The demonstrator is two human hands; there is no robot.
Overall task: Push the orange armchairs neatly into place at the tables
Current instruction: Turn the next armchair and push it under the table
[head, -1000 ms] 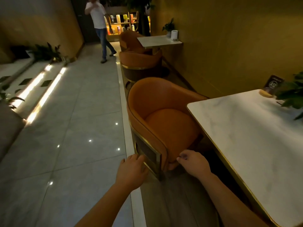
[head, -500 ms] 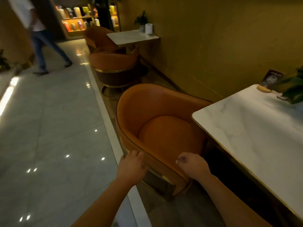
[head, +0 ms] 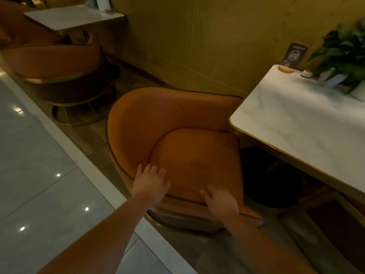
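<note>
The left hand [head: 151, 182] lies flat on the near rim of the orange armchair [head: 177, 115], fingers spread and fairly straight, reaching over the inside of the backrest. The right hand [head: 221, 202] rests on the same rim at 3 o'clock from the left. Its fingers are blurred, so I cannot tell whether they curl round the edge or only press on it. The chair's base is mostly hidden under its shell. Its seat spreads from the hands toward 12 and 1 o'clock, with the open front facing the marble table [head: 296, 123] at 2 o'clock. The far arm meets the table's corner, though the dim light hides whether they touch. The space under the table is black. At 1 o'clock, on the table's far end, stand a sign [head: 294, 55] and a plant [head: 343, 50] cut off by the frame. At 10 o'clock, a second armchair [head: 51, 60] sits at another table [head: 73, 16], both cropped.
</note>
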